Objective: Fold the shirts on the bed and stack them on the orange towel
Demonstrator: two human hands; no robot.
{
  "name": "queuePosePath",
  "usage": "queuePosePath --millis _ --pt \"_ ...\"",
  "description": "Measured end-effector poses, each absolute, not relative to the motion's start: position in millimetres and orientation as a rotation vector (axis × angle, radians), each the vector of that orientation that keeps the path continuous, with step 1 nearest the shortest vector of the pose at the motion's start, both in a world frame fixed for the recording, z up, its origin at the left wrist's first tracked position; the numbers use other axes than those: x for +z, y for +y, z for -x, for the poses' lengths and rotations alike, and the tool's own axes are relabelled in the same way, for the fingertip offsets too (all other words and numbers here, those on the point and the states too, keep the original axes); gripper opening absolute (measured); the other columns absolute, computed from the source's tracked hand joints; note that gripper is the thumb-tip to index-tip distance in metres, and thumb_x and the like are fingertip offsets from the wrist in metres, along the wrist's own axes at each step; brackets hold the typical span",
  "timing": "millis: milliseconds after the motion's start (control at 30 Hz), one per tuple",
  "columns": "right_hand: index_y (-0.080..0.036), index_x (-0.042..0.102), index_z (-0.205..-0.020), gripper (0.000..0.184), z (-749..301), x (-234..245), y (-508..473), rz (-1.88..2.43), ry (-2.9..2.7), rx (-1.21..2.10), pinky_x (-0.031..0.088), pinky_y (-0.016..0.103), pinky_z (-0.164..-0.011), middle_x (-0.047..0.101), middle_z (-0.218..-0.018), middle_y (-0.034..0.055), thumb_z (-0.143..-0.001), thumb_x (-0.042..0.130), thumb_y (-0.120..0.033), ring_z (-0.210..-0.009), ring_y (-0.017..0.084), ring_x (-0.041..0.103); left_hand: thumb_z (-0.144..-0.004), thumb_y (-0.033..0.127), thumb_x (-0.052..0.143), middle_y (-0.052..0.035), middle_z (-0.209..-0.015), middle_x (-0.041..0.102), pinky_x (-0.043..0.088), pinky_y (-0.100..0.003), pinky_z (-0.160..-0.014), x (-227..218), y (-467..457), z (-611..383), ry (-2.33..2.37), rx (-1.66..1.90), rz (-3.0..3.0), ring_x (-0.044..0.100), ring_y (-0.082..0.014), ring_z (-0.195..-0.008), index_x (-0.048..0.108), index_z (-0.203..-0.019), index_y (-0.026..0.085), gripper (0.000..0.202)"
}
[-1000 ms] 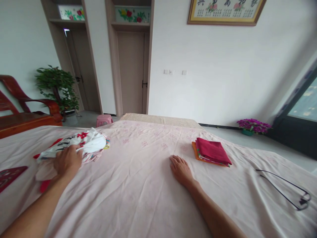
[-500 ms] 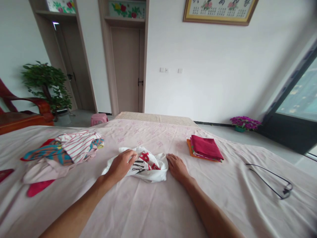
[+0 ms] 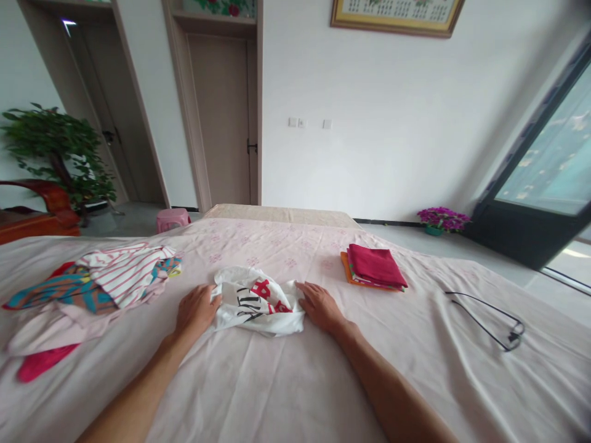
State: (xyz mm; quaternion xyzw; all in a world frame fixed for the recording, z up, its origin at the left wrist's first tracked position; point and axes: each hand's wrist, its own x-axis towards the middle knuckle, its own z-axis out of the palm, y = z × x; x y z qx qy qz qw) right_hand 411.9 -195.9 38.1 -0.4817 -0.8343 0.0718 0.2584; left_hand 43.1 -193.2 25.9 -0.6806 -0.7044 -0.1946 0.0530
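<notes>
A crumpled white cloth [image 3: 256, 300] with red and black print lies in the middle of the pink bedsheet [image 3: 286, 381]. My left hand [image 3: 196, 311] rests at its left edge, fingers curled against the fabric. At the cloth's right edge my right hand [image 3: 319, 306] lies with the fingertips touching it. A heap of unfolded clothes [image 3: 92, 286], striped, teal and pink, sits to the left. A folded stack [image 3: 373, 268] with a dark red piece on top is to the right.
A black wire hanger [image 3: 489, 314] lies on the sheet at the far right. Beyond the bed are a pink stool [image 3: 172, 218], a wooden chair [image 3: 32, 212], a potted plant [image 3: 55, 154], doors and purple flowers [image 3: 442, 219] by the window.
My left hand pulled the white printed cloth off the heap and dragged it to the middle, between both hands. The view has turned slightly right.
</notes>
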Motion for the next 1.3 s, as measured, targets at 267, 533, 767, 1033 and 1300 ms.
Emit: queuePosePath --millis 267,533,767,1033,1300 --pt "-0.023 0.070 -0.104 0.022 -408 45 -200 1.363 -2.182 0.271 0.046 0.028 -0.091 0.068 -0.104 0.0050 -0.090 0.053 -0.018 -0.100 0.018 0.062 -0.093 0.029 0.038 -0.0100 -0.098 0.075 0.043 -0.029 -0.071 36 -205 -46 -2.216 -0.691 2.029 0.068 -0.0229 -0.088 0.061 -0.111 0.020 0.030" --pt "-0.022 0.063 -0.113 0.027 -409 42 -203 1.339 -2.151 0.242 0.044 0.028 -0.096 0.064 -0.117 0.0068 -0.091 0.049 -0.015 -0.107 0.017 0.059 -0.086 0.021 0.039 -0.0001 -0.080 0.072 0.040 -0.022 -0.063 38 -211 -41 -2.129 -1.099 2.100 0.064 -0.0159 -0.071 0.062 -0.088 0.024 0.023" --pt "-0.023 0.063 -0.123 0.034 -406 42 -202 1.297 -2.283 0.223 0.039 0.032 -0.104 0.063 -0.127 0.0075 -0.093 0.048 -0.015 -0.118 0.019 0.055 -0.077 0.015 0.038 0.0008 -0.075 0.067 0.043 -0.022 -0.070 35 -214 -42 -1.974 -1.247 2.269 0.062 -0.0153 -0.073 0.059 -0.076 0.023 0.022" --pt "-0.022 0.061 -0.100 0.019 -408 48 -208 1.300 -2.108 0.291 0.046 0.030 -0.094 0.065 -0.112 0.0073 -0.095 0.042 -0.018 -0.103 0.017 0.061 -0.076 0.018 0.040 0.0023 -0.071 0.067 0.044 -0.022 -0.068 33 -216 -40 -1.932 -1.402 2.195 0.062 -0.0156 -0.070 0.058 -0.073 0.023 0.019" --pt "-0.024 0.058 -0.131 0.047 -412 39 -204 1.241 -2.184 0.267 0.037 0.037 -0.111 0.051 -0.146 0.0079 -0.088 0.046 -0.010 -0.134 0.020 0.046 -0.075 0.018 0.039 0.0031 -0.069 0.065 0.044 -0.022 -0.067 33 -217 -40 -1.904 -1.414 2.250 0.060 -0.0152 -0.067 0.057 -0.071 0.023 0.019"
